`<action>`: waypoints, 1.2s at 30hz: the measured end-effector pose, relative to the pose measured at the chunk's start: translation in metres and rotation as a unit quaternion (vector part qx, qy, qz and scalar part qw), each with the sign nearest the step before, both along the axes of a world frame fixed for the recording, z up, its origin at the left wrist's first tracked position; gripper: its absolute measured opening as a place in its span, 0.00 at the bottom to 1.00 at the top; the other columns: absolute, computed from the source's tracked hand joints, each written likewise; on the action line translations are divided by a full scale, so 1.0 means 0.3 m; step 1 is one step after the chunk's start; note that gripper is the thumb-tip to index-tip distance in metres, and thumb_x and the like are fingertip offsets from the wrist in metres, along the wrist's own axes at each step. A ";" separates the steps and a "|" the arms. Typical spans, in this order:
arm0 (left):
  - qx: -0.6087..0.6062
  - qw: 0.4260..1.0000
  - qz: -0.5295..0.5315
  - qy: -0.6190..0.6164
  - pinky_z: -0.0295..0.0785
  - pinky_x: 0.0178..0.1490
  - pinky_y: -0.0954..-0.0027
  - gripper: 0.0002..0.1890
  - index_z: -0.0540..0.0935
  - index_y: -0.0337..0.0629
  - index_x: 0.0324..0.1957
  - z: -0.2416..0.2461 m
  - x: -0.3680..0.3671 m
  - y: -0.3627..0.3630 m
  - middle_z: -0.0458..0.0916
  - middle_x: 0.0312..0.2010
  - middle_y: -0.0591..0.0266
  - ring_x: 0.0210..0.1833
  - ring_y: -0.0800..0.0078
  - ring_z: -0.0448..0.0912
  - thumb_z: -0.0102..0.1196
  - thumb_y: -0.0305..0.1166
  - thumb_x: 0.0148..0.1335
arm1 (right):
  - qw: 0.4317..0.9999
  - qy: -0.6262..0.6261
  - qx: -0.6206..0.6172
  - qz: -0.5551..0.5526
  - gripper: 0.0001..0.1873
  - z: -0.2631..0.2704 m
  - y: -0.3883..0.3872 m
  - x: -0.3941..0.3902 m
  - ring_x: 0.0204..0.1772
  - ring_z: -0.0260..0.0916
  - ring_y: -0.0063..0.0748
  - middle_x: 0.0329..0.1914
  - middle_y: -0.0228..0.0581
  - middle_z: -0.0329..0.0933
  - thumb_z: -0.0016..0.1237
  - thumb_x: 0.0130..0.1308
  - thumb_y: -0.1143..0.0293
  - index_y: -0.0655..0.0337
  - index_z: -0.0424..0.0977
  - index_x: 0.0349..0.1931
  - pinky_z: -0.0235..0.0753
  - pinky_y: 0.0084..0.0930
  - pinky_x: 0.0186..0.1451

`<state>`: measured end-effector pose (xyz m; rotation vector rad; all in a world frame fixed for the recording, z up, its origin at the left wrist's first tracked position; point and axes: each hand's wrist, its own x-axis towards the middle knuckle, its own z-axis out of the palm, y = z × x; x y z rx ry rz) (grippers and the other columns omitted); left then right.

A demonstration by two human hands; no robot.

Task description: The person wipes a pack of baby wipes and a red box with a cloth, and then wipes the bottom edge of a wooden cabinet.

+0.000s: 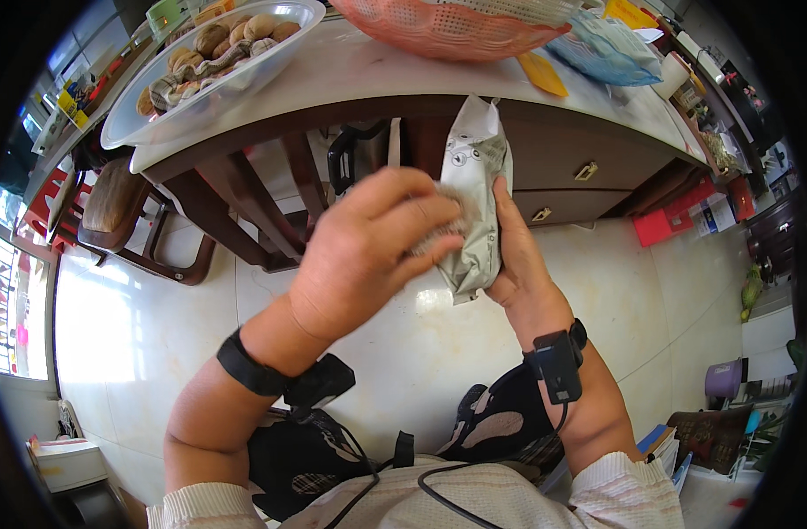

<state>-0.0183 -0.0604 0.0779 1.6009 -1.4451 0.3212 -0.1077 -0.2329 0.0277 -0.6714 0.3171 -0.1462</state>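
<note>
My right hand [526, 258] holds a slim silvery-white foil packet [475, 149] upright in front of the table, with the thumb along its right side. The packet is creased and bears small printed drawings. My left hand [370, 231] is curled around a greyish-brown fuzzy wad [436, 239], pressed close against the packet's left side. Motion blurs the wad, so its material is unclear, and the fingers cover much of it. Whether the wad touches the foil I cannot tell.
On the white tabletop [390, 73] stand a translucent plastic bowl [271, 76] of walnuts [212, 40] with a checked cloth and a coral basket [436, 36]. A yellow flat piece [542, 74] lies near a blue plastic bag [605, 53]. Below are drawers [562, 162] and a kettle [367, 149].
</note>
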 end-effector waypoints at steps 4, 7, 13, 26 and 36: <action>0.053 0.994 -0.076 0.058 0.73 0.39 0.70 0.13 0.83 0.39 0.38 -0.013 -0.013 0.007 0.77 0.38 0.58 0.35 0.64 0.77 0.69 0.29 0.48 | 0.999 0.024 -0.027 -0.035 0.30 -0.006 -0.032 -0.005 0.46 0.79 0.33 0.47 0.40 0.77 0.40 0.67 0.42 0.57 0.67 0.56 0.83 0.32 0.44; 0.267 0.906 -0.252 0.209 0.72 0.42 0.72 0.11 0.84 0.38 0.31 0.062 0.031 0.055 0.79 0.34 0.60 0.39 0.68 0.78 0.70 0.31 0.47 | 0.996 0.028 -0.025 -0.080 0.29 0.022 -0.063 -0.015 0.47 0.78 0.35 0.47 0.39 0.77 0.42 0.66 0.43 0.57 0.68 0.56 0.83 0.33 0.46; -0.036 0.984 0.036 0.170 0.72 0.47 0.73 0.15 0.83 0.37 0.39 0.047 0.079 0.027 0.78 0.38 0.59 0.41 0.70 0.77 0.69 0.29 0.48 | 0.998 -0.021 -0.001 -0.057 0.30 0.009 -0.049 -0.005 0.53 0.75 0.37 0.54 0.39 0.74 0.41 0.67 0.43 0.55 0.65 0.60 0.80 0.38 0.53; 0.169 0.951 -0.140 0.220 0.72 0.46 0.71 0.15 0.83 0.38 0.41 -0.009 0.050 0.028 0.79 0.38 0.61 0.41 0.71 0.77 0.68 0.31 0.50 | 0.985 -0.001 -0.044 -0.167 0.30 0.007 -0.100 -0.014 0.53 0.75 0.34 0.52 0.37 0.74 0.37 0.69 0.42 0.55 0.63 0.61 0.79 0.36 0.52; 0.120 0.979 -0.066 0.152 0.72 0.44 0.71 0.12 0.81 0.36 0.36 -0.024 0.004 -0.025 0.78 0.33 0.59 0.36 0.67 0.77 0.66 0.25 0.48 | 0.981 -0.014 -0.115 -0.155 0.29 -0.027 -0.053 0.007 0.52 0.76 0.35 0.53 0.41 0.74 0.34 0.71 0.44 0.58 0.63 0.60 0.79 0.34 0.53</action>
